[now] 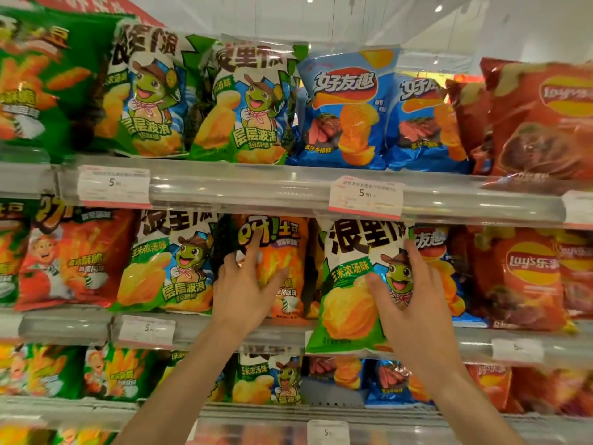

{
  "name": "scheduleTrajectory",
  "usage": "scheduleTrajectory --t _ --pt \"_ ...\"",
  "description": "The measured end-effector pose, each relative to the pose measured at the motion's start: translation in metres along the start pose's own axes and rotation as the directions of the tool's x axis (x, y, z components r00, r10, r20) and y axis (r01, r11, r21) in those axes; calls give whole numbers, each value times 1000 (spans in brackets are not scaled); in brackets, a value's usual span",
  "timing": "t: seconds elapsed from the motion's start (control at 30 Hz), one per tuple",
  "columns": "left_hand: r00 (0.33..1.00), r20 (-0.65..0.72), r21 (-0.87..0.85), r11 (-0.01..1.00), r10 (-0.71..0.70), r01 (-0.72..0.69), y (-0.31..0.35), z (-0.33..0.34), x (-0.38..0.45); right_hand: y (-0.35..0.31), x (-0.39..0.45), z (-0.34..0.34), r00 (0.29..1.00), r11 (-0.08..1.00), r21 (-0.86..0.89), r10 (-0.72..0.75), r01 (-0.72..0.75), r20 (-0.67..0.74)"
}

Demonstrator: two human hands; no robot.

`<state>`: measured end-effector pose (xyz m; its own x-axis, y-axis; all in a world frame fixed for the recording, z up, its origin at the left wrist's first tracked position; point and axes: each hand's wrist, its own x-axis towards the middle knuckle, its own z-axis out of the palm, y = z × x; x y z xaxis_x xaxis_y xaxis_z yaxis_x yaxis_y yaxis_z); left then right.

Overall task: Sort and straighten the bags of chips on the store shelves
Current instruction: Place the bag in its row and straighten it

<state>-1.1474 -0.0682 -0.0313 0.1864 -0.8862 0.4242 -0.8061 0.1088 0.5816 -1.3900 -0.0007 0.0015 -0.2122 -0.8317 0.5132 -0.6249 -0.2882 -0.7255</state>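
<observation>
On the middle shelf, my right hand (407, 290) grips the right side of a green turtle-mascot chip bag (349, 284), which hangs forward past the shelf edge over the rail. My left hand (247, 284) lies with spread fingers on the front of an orange chip bag (285, 252) standing just left of it. Another green turtle bag (167, 264) stands further left on the same shelf. A blue chip bag (433, 248) is partly hidden behind my right hand.
The top shelf holds green turtle bags (244, 104), blue bags (346, 107) and red Lay's bags (545, 120). Red Lay's bags (526, 277) fill the middle shelf's right side. Clear shelf rails with price tags (365, 197) run along each shelf front. More bags sit below.
</observation>
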Motion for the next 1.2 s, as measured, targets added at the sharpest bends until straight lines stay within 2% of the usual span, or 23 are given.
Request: scheduleTrajectory --t 0.2,0.43,0.7,0.93,1.2 --pt "999 -32 -151 988 -19 14 11 -1 7 0 -2 -5 1000 1000 -5 27 -27 4" --pt "1000 -1 -225 974 -28 27 21 -4 11 4 -5 -10 998 998 -35 54 -55 -14" --pt "997 25 -151 986 78 -73 21 -23 -1 9 -5 -15 995 994 -35 103 -103 -12" --pt "973 -107 78 978 202 -195 12 -48 -25 3 -8 -6 998 998 -24 54 -55 -28" --pt "978 -161 188 977 131 -100 -26 -93 -51 -26 -11 50 998 998 -6 -59 59 14"
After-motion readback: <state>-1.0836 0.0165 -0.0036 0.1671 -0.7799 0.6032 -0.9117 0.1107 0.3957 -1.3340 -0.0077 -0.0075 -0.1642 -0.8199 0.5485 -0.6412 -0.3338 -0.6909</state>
